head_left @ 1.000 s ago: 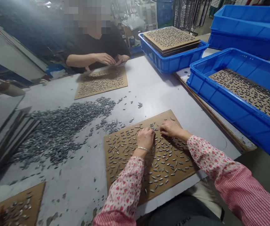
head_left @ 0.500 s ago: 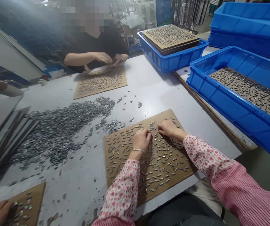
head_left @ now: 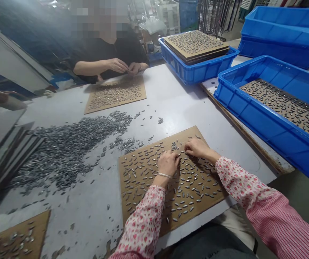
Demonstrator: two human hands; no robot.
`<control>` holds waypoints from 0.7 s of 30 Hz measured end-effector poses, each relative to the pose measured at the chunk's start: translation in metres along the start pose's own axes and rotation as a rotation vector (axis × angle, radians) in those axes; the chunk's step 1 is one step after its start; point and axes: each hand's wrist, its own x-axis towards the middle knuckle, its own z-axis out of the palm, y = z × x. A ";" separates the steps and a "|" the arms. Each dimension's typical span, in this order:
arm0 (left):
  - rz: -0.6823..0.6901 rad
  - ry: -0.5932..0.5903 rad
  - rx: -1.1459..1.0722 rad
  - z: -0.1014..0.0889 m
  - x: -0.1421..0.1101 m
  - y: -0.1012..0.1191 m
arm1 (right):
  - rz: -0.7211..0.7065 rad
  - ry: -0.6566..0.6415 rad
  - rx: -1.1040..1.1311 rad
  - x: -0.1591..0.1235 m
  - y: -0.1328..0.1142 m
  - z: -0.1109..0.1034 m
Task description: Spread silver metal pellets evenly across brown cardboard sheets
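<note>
In front of me a brown cardboard sheet [head_left: 146, 181] lies on the table, covered with small silvery spindle-shaped metal pieces [head_left: 184, 196] set apart from one another. Over its upper middle is my left hand [head_left: 167, 163], fingertips pinched together and pointing right; what they hold is too small to make out. My right hand [head_left: 196, 147] is close by to the right, its fingers also pinched low over the sheet near the far edge. A little cluster of the metal pieces [head_left: 174, 145] lies on the cardboard between and beyond the two hands.
A large heap of metal pieces [head_left: 70, 151] spreads across the table at left, beside leaning dark boards [head_left: 17, 158]. Opposite, a co-worker's hands [head_left: 124, 66] are above another sheet [head_left: 141, 90]. Blue crates [head_left: 267, 108] holding filled sheets stand at right. Another sheet [head_left: 40, 226] lies lower left.
My hands drew slightly left, then moved back right, staying low over the sheet with fingers pinched. The hand at lower left has slid mostly out of view.
</note>
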 end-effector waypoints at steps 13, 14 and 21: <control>-0.116 0.051 0.032 -0.023 0.020 -0.017 | -0.039 0.096 0.054 0.025 0.000 0.018; -0.105 0.052 0.051 -0.021 0.023 -0.016 | -0.047 0.098 0.044 0.029 -0.003 0.020; 0.021 0.050 0.110 -0.014 0.021 -0.020 | -0.102 0.041 -0.069 0.031 -0.019 0.012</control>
